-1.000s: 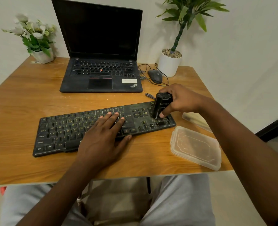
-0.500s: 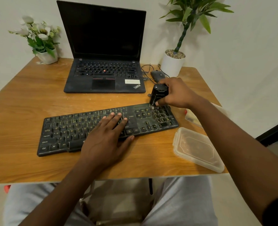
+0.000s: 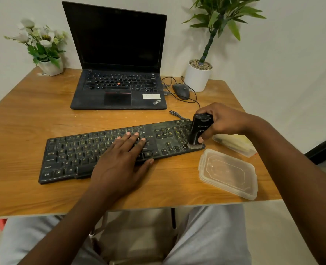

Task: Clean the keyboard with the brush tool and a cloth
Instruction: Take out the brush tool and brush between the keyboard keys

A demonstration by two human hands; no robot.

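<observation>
you're brushing keyboard numpad edge | right hand gripping brush | left hand flat, open, pinning keys | keep bristles angled outward

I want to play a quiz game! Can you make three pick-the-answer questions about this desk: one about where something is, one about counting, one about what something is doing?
1. Where is the brush tool?
A. on the keyboard's right end
B. on the laptop
C. in the container

2. How many potted plants stand on the table?
A. one
B. two
C. four

3. What is the laptop like?
A. closed
B. open, screen dark
C. open, screen bright

Answers:
1 A: the right hand holds its bristles on the keyboard there.
2 B: a flower pot and a leafy plant's white pot.
3 B: the lid is up and the screen is black.
</observation>
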